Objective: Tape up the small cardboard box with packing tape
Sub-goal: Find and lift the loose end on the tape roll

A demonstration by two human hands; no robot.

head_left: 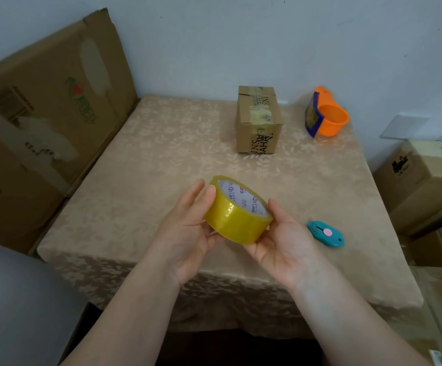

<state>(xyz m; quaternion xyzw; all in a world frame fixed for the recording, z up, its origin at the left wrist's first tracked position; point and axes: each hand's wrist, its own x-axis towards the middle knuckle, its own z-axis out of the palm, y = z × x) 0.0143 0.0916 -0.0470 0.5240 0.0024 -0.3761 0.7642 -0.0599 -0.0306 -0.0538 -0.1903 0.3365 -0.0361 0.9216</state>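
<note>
**Tape roll held above the cloth-covered table**

A table draped in beige patterned cloth [135,180] stands against a pale wall. Toward its far edge sits the small brown cardboard box [259,120]. Nearer than the box, a yellowish roll of packing tape [237,216] is gripped from both sides by the left hand [188,228] and right hand [283,241], fingers curled round it. A teal cutter [325,233] lies right of the roll.

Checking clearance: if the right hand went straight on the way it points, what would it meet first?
Likely the small cardboard box. The right hand, gripping the tape roll with the left hand, points forward and slightly left; the box stands roughly in that line, though depth is unclear.
</note>
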